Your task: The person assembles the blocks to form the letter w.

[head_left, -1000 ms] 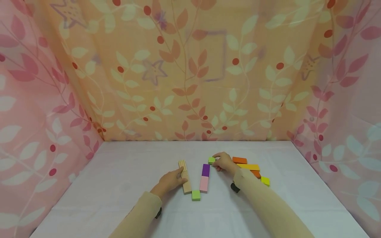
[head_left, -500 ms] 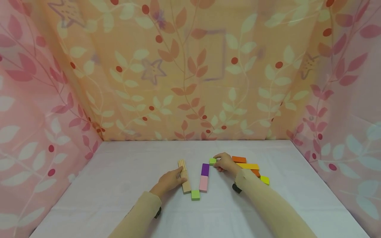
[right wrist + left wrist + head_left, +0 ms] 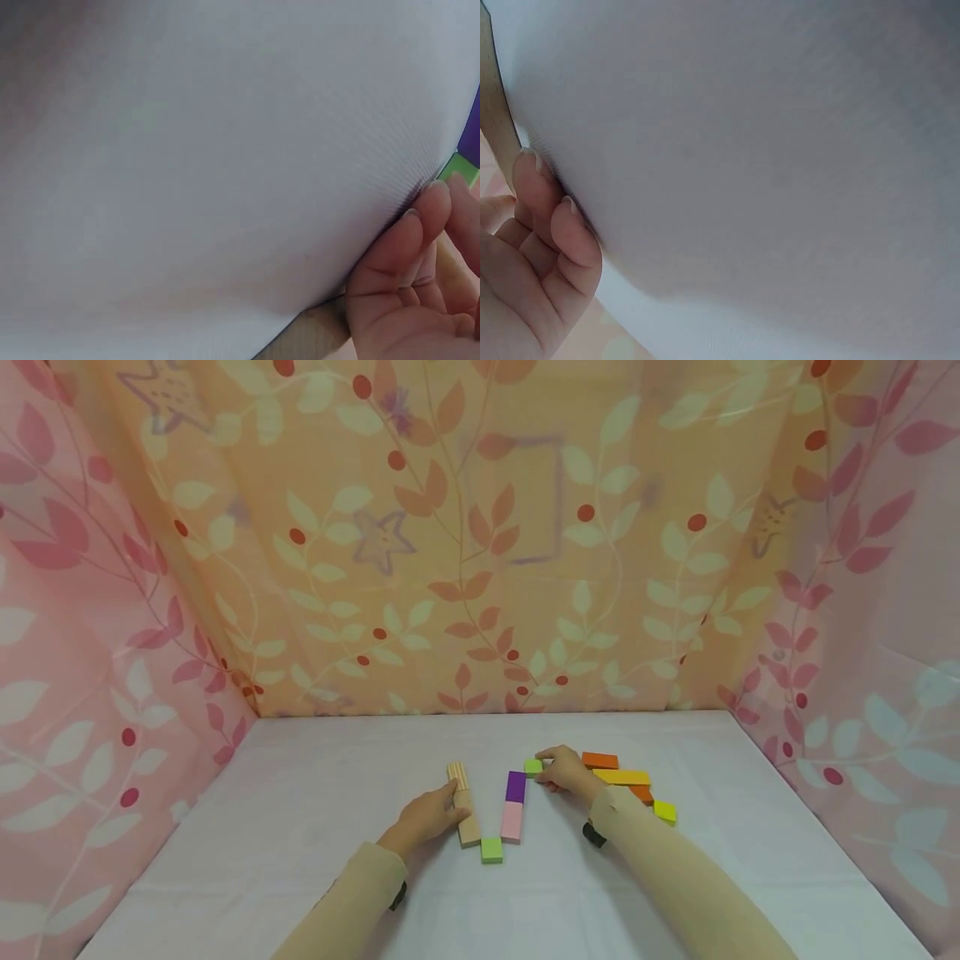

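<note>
Blocks are being arranged on a white table, as seen from the head view. A small green cube is being pinched by the fingertips of the right hand, just at the far end of a purple block that is lying end to end with a pink block. A plain wooden bar is being steadied by the left hand, its fingers curled along the side. A second green cube is lying between the bar and the pink block, at their near ends. Orange and yellow blocks are waiting behind the right hand.

From the left wrist, curled fingers are being pressed to the cloth beside the bar's edge.

From the right wrist, fingertips are being held against the green cube. The cube is probably best being nudged gently, flush with the purple end, so the row is not being disturbed.
</note>
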A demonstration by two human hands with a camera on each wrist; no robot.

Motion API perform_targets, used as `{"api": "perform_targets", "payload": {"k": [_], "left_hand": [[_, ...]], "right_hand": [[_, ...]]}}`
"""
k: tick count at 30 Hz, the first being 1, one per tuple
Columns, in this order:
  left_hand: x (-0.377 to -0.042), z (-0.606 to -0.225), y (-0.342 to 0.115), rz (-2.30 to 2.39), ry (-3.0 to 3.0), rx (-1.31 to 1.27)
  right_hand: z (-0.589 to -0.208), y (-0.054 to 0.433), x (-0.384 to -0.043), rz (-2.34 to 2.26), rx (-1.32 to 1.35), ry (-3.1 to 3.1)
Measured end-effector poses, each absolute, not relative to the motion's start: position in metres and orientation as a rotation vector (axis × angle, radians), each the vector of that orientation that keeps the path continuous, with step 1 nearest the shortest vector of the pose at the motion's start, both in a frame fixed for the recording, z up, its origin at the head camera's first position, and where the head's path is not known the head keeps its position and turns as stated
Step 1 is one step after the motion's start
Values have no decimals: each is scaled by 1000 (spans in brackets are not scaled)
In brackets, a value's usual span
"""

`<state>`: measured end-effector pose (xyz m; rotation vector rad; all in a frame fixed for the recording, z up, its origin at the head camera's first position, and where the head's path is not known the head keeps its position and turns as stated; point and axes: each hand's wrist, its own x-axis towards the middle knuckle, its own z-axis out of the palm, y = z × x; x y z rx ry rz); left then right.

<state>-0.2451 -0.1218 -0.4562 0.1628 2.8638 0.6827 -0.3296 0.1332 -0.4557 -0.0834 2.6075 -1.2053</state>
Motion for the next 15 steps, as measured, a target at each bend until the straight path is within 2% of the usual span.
{"api": "perform_targets", "payload": {"k": [15], "left_hand": [[-241, -451, -119, 664, 2882, 182]], "right_hand": [[-433, 169, -315, -1213, -208, 2645]]}}
